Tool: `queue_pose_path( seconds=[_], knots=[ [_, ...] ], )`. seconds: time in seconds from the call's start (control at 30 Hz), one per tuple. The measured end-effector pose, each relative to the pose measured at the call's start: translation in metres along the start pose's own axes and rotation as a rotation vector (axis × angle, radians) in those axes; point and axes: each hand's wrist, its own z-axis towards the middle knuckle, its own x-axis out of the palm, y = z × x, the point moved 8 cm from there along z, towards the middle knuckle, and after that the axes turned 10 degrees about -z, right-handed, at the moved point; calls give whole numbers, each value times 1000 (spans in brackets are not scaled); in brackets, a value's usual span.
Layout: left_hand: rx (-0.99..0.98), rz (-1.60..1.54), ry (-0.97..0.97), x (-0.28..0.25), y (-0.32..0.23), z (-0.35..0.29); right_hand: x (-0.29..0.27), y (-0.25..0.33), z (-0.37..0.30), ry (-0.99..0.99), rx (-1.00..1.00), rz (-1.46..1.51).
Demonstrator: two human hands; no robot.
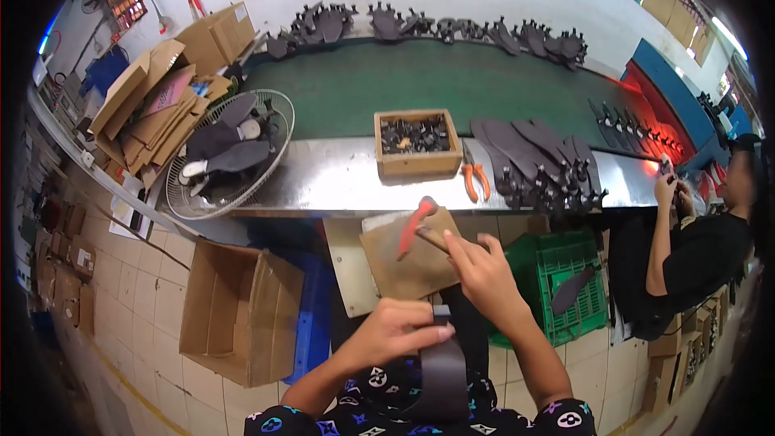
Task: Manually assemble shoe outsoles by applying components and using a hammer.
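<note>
"Green covers the largest thing, the belt (363, 81), beyond the tan board (395, 266). What follows in size?"

"The slatted crate (533, 274), right of the board, then the board itself."

"And the long dark piece (444, 375)?"

"It sits on the board's near side, its long axis pointing roughly toward the board. The left hand (400, 329) pinches its far end between thumb and fingers, so that hand is the nearer one."

"Where is the hammer (416, 228)?"

"Its red head shows over the board's far part, and the wooden handle slants back to the right hand (483, 274), whose fingers close around it by the board's right edge."

"Do hammer and piece meet?"

"No, they're apart. Whether the piece's far end touches the board, one cannot tell."
</note>
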Motion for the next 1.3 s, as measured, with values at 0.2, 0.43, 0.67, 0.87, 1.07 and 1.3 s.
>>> queue_pose_path(
  seconds=[0.2,0.43,0.67,0.87,1.07,1.3],
  knots=[
    [-140,-293,30,26,-21,-31,12,18,0,177,-42,319],
    [-294,-642,212,58,0,-46,-19,76,-42,378,340,1938],
    [-233,-610,430,73,-6,-50,-40,79,-26,313,88,1849],
    [-231,-538,303,59,-11,-54,-55,72,-32,230,191,1507],
    [-349,-727,452,70,-12,-50,-41,79,-38,297,281,1855],
    [-306,-673,475,83,-4,-56,-51,76,-49,233,104,1803]
  ],
)
